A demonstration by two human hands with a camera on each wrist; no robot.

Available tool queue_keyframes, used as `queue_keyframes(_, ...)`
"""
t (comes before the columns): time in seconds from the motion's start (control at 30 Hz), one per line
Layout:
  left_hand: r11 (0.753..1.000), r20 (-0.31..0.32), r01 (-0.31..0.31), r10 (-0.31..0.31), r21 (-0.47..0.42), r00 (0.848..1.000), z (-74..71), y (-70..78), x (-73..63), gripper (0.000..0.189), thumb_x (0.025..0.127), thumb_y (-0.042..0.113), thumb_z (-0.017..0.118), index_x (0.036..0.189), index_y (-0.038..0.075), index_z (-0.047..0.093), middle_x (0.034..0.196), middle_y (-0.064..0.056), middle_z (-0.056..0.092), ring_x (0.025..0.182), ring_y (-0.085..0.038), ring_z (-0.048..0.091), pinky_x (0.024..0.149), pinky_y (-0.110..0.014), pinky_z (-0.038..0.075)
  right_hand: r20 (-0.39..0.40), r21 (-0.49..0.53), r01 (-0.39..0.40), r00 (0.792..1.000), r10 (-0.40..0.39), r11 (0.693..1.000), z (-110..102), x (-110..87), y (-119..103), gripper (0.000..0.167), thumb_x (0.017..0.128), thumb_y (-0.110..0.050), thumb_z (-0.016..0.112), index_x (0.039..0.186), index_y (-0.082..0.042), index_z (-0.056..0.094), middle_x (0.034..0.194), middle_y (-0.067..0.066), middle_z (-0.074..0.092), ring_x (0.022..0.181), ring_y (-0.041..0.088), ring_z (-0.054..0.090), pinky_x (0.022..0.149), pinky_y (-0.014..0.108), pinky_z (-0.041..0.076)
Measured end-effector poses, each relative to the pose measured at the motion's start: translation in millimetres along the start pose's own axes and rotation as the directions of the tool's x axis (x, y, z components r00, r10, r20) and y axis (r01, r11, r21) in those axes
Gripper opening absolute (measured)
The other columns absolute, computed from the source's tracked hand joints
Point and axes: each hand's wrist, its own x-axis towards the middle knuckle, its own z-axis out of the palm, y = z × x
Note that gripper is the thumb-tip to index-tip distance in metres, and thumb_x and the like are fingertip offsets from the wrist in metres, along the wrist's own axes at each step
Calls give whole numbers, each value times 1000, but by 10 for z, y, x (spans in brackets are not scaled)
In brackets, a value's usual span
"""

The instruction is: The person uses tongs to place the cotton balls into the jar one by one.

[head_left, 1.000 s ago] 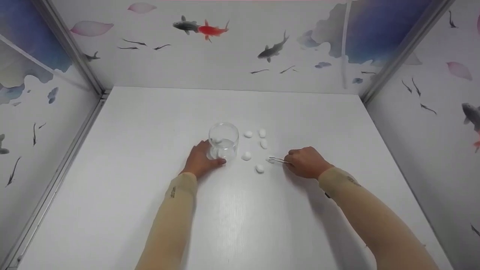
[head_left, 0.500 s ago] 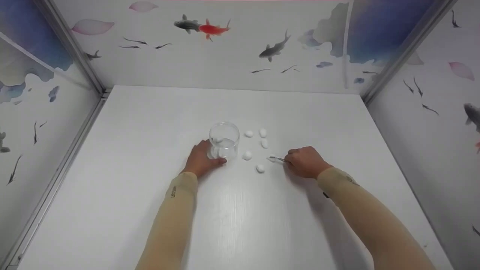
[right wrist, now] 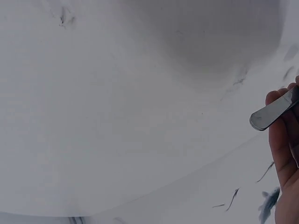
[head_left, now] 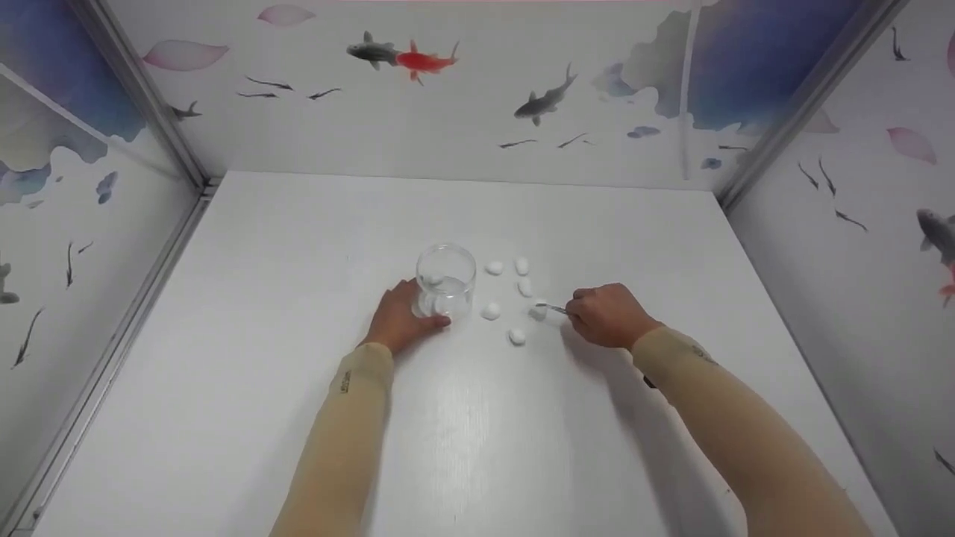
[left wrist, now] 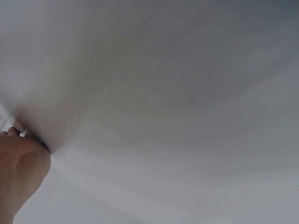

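Observation:
A clear glass jar [head_left: 446, 280] stands upright on the white table. My left hand [head_left: 403, 317] grips its near left side, with the thumb across the front. Pale shapes show through the glass; whether they lie inside, I cannot tell. My right hand [head_left: 610, 317] holds metal tweezers [head_left: 556, 309], tips pointing left. A small white tuft like a cotton ball [head_left: 540, 304] is at the tips, slightly above its shadow. In the right wrist view the rounded end of the tweezers [right wrist: 271, 115] sticks out of the hand. Several white cotton balls [head_left: 490, 310] lie between jar and tweezers.
The white tabletop [head_left: 462, 447] spreads around both hands. Panels painted with fish, such as the back wall [head_left: 462, 134], enclose it at the back and on both sides. Metal frame rails [head_left: 142, 97] run along the corners.
The right hand and tweezers have risen slightly, and the white tuft at the tips has come up off the table, leaving a shadow below. The left hand and jar have stayed still.

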Motion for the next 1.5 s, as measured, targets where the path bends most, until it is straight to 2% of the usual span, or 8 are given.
queue_keyframes(0.23, 999, 4, 39, -39, 1, 999, 3, 30, -22, 102, 77, 52, 82, 156, 12, 33, 160, -13, 31, 149, -32, 19, 123, -41, 8, 9, 0, 1, 1000, -1, 1000, -74, 131, -52, 13, 84, -3, 67, 75, -11, 72, 66, -1, 59, 48, 12, 47, 43, 32, 46)
queue_keyframes(0.53, 999, 21, 49, -48, -17, 999, -5, 33, -39, 105, 76, 55, 82, 158, 14, 30, 161, -11, 28, 150, -29, 15, 123, -38, 4, -19, -17, 35, 999, -36, 999, -144, 336, -103, 13, 87, -4, 67, 79, -10, 74, 68, 1, 62, 49, 14, 53, 44, 33, 50)
queue_keyframes(0.9, 1000, 12, 20, -20, -7, 1000, -16, 37, -37, 101, 78, 52, 82, 157, 13, 31, 160, -11, 31, 149, -31, 17, 123, -41, 6, -35, -64, 66, 997, -69, 996, -343, 578, -161, 13, 89, -7, 65, 80, -9, 75, 66, 1, 60, 47, 12, 45, 42, 32, 46)
queue_keyframes(1.2, 1000, 5, 7, -7, 0, 1000, -23, 28, -26, 101, 77, 52, 82, 157, 13, 33, 159, -12, 32, 149, -31, 20, 123, -41, 6, -59, -93, 79, 995, -84, 993, -531, 816, -268, 12, 91, -8, 65, 86, -7, 76, 72, 4, 66, 51, 15, 54, 47, 32, 53)
queue_keyframes(1.5, 1000, 3, 8, -8, -3, 1000, 3, 2, -10, 104, 75, 55, 83, 156, 13, 34, 159, -11, 33, 148, -30, 20, 123, -39, 5, -82, -116, 128, 987, -138, 985, -547, 1042, -448, 13, 90, -8, 64, 81, -7, 74, 69, 2, 62, 47, 14, 49, 41, 31, 47)
